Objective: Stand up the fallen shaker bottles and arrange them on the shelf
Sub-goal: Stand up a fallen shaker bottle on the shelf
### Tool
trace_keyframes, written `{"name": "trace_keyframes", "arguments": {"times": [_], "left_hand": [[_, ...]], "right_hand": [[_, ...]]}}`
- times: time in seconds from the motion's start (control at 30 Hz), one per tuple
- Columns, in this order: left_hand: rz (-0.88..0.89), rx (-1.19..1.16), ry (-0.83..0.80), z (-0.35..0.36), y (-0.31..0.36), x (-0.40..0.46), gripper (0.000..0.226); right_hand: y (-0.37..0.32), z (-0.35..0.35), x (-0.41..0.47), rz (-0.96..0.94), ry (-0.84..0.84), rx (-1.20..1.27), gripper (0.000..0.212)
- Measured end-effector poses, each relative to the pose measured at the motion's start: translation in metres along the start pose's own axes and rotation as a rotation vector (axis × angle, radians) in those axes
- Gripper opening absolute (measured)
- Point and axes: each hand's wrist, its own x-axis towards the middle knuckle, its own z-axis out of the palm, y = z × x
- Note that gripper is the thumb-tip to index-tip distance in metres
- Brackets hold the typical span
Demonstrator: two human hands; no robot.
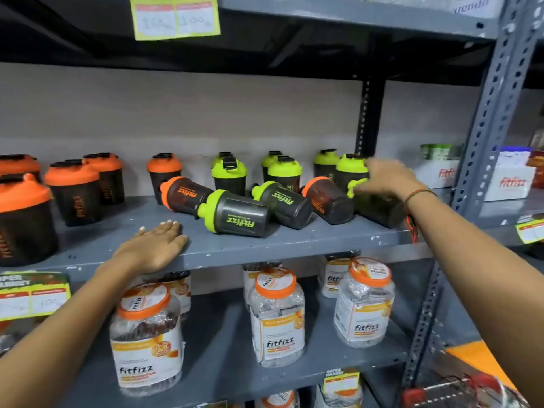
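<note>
A grey metal shop shelf is holding dark plastic shaker bottles with orange or green lids; many are standing along the back edge. Five are lying on their sides near the middle and right. The right hand is reaching over the fallen green-lidded bottle near the right end; it is blurry, so I cannot tell if it is gripping. The left hand is lying flat and open on the front edge. A quick grab could bump the fallen orange-lidded bottle beside it and send it rolling off the front edge.
</note>
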Motion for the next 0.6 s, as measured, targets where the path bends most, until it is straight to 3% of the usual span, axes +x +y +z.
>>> {"name": "trace_keyframes", "arguments": {"times": [0.13, 0.2, 0.4, 0.6], "left_hand": [[-0.004, 0.050, -0.005, 0.001, -0.006, 0.000, 0.062], [0.002, 0.041, -0.003, 0.002, -0.003, 0.000, 0.062], [0.015, 0.066, 0.010, 0.001, -0.003, -0.001, 0.062], [0.017, 0.067, 0.017, -0.001, -0.001, -0.003, 0.062]], "right_hand": [[0.016, 0.000, 0.001, 0.159, -0.412, -0.133, 0.083], [0.021, 0.005, 0.006, 0.161, -0.480, -0.065, 0.085], [0.035, 0.021, 0.013, 0.164, -0.462, 0.199, 0.071], [0.049, 0.027, 0.005, 0.224, -0.207, 0.573, 0.077]]}}
